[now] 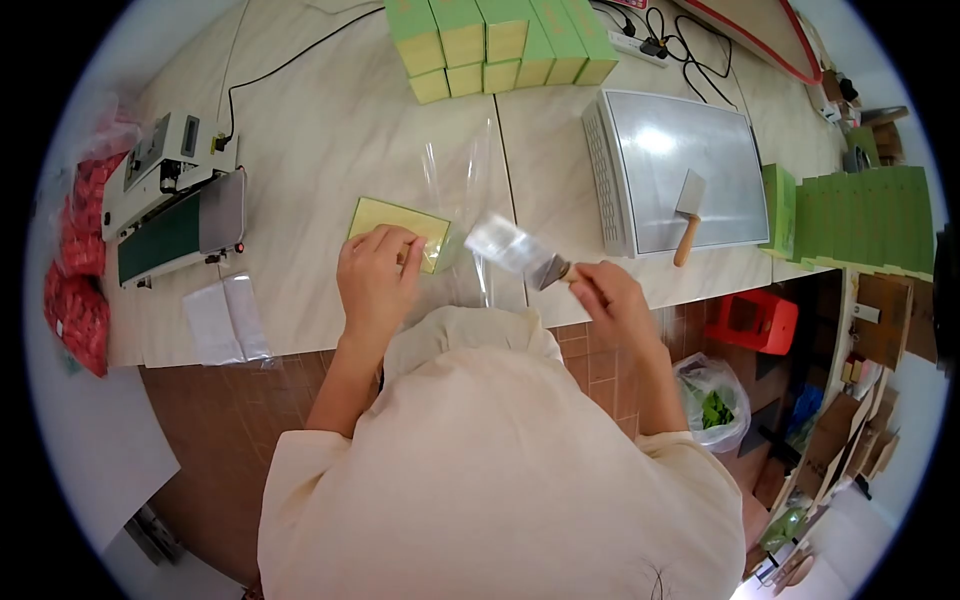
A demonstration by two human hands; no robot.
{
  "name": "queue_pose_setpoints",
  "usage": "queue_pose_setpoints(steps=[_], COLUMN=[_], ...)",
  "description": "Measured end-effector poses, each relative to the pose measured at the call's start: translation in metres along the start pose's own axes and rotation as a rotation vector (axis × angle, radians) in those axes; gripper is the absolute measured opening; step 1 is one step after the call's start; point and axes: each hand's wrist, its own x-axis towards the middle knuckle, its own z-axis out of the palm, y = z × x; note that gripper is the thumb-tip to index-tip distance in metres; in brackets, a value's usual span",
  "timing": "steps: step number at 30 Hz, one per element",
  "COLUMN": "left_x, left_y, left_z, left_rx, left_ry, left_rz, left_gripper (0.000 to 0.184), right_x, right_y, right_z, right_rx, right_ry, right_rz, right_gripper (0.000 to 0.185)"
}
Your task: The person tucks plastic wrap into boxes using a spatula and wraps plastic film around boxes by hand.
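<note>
My left hand is on a flat yellow-green box near the table's front edge, its fingers curled over the near side. Clear plastic film spreads from the box to the right and away from me. My right hand grips the wooden handle of a scraper. Its wide metal blade is blurred and hangs over the film, right of the box. Whether blade and film touch, I cannot tell. A second scraper lies on a silver metal unit with a flat top.
Green boxes are stacked at the back, and more green boxes stand at the right. A machine with a green belt sits at the left. Plastic sleeves lie near the front edge. Cables run at the back right.
</note>
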Motion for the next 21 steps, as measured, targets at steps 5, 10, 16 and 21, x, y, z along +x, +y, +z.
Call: queue_pose_setpoints(steps=[5,10,16,21], left_x=[-0.001,-0.003,0.004,0.0], left_y=[-0.011,-0.017,-0.014,-0.035], left_z=[0.004,0.005,0.001,0.0], left_rx=[0.037,0.043,0.018,-0.047], left_ry=[0.047,0.036,0.192,0.029], left_rz=[0.012,0.0,-0.089,0.008], left_gripper=[0.012,0.012,0.007,0.007], right_x=[0.012,0.025,0.034,0.049], right_y=[-0.022,-0.022,-0.034,-0.039], right_z=[0.007,0.014,0.016,0.032], right_rx=[0.014,-0.067,-0.13,-0.211], right_ry=[-0.09,-0.12,-0.142,-0.141], right_rz=[-0.176,-0.294,-0.333,-0.33], right_gripper=[0.017,0.015,0.017,0.015])
